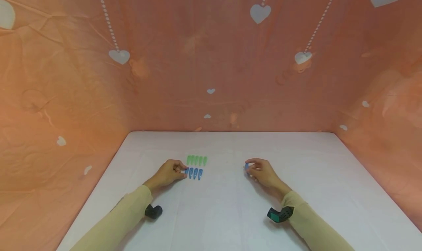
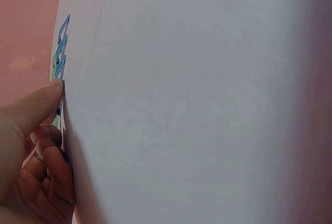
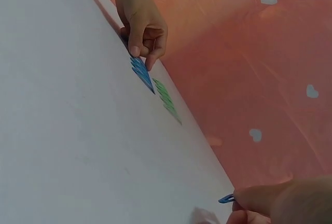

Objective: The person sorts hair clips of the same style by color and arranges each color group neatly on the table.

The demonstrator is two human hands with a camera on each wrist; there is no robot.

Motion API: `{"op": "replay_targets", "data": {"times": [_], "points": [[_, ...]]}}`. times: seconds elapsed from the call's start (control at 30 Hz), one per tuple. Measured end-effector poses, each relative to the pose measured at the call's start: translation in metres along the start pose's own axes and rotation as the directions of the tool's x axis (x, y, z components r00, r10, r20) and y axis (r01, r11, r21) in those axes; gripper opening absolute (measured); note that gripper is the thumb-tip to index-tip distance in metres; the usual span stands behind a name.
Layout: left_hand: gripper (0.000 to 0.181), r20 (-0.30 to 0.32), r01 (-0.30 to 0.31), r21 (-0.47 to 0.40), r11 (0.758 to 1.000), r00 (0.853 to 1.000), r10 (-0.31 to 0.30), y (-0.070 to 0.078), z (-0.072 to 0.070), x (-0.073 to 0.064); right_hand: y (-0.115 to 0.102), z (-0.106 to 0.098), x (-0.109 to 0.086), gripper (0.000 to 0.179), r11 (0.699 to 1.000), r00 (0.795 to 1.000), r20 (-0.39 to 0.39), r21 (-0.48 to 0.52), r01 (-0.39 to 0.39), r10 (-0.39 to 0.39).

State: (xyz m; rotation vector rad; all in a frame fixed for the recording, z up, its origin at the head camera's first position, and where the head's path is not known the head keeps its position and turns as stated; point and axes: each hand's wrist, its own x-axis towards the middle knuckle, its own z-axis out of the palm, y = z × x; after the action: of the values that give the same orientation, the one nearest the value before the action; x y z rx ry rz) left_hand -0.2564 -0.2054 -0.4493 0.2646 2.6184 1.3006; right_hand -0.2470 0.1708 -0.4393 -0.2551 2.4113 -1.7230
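Observation:
My left hand (image 1: 170,171) pinches the leftmost blue snap hair clip (image 1: 186,171) at the end of a row lying on the white table. More blue hair clips (image 1: 196,173) stand side by side to its right. Just behind them runs a row of several green hair clips (image 1: 196,160). In the left wrist view the thumb (image 2: 44,102) covers part of the pinched clip. Off to the right, my right hand (image 1: 263,173) holds another blue hair clip (image 3: 226,198) between thumb and fingers, near the table surface.
The white table (image 1: 224,214) ends at an orange cloth backdrop (image 1: 184,71) printed with pale hearts, which also rises on both sides. Dark wrist devices sit at the left sleeve (image 1: 153,212) and the right sleeve (image 1: 280,214).

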Motion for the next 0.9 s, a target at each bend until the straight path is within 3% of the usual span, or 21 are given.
{"op": "replay_targets", "data": {"times": [0.9], "points": [[0.026,0.019,-0.015,-0.006,1.000,1.000,0.015,-0.002,-0.003,0.002,-0.006,0.043,0.014,0.036,0.995,0.996,0.071,0.081,0.052,-0.058]]}}
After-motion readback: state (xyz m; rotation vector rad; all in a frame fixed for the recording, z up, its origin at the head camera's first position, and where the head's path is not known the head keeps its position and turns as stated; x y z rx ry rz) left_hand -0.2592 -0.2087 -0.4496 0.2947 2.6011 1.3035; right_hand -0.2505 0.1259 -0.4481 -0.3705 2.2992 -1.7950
